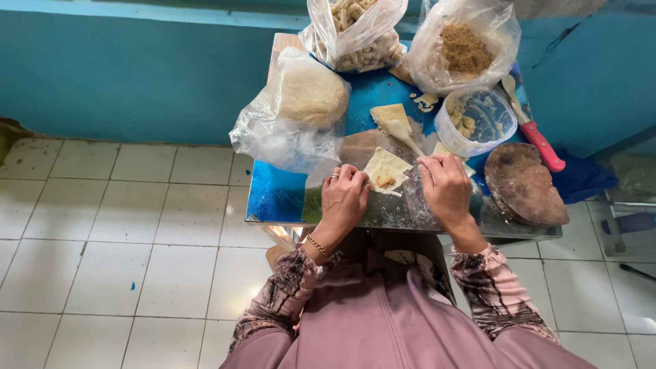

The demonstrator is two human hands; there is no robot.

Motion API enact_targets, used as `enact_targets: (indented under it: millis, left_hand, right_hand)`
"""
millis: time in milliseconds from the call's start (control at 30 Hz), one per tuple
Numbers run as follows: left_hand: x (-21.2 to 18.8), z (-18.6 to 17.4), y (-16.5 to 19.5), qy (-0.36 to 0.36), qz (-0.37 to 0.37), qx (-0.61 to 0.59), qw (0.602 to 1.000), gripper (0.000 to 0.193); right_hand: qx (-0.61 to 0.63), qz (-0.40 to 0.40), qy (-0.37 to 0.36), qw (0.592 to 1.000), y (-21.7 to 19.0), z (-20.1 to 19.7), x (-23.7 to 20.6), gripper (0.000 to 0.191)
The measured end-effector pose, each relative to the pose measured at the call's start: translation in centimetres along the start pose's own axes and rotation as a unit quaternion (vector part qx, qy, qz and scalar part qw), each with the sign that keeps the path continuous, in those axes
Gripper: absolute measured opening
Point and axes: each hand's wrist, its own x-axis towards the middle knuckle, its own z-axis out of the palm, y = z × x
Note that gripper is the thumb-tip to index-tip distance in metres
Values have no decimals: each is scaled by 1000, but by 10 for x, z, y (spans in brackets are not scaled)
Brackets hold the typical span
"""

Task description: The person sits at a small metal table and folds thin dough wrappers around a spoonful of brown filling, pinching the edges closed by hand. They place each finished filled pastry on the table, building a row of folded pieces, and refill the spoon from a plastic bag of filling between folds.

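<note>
A thin square dough sheet (387, 168) with a dab of brown filling lies on the small table (280, 195) in front of me. My left hand (344, 198), wearing a ring and a bracelet, touches the sheet's left edge with its fingertips. My right hand (446, 188) rests at the sheet's right side, fingers curled near a white spoon (403, 134). Whether either hand pinches the sheet is unclear. A stack of more dough sheets (391, 115) lies just beyond.
On the table stand a clear plastic tub (478, 123), a red-handled knife (536, 137), a round dark wooden block (525, 184), a bag of pale dough (307, 96), a bag of finished pieces (355, 34) and a bag of brown filling (465, 48). White tiled floor lies to the left.
</note>
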Motion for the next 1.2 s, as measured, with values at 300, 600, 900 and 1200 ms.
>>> enact_targets:
  millis: [300,600,900,1200]
  left_hand:
    - [2,2,-3,23,-3,-23,999,11]
    - [3,5,-5,26,0,-20,999,10]
    - [3,7,-5,16,-23,-30,999,17]
    - [16,11,5,-4,-39,-36,999,11]
  right_hand:
    - [-116,-8,-100,988,42,66,41,25]
    - [-171,-27,61,983,112,21,135,13]
    - [19,46,-162,986,36,3,50,13]
    - [76,122,-111,983,-16,12,1,13]
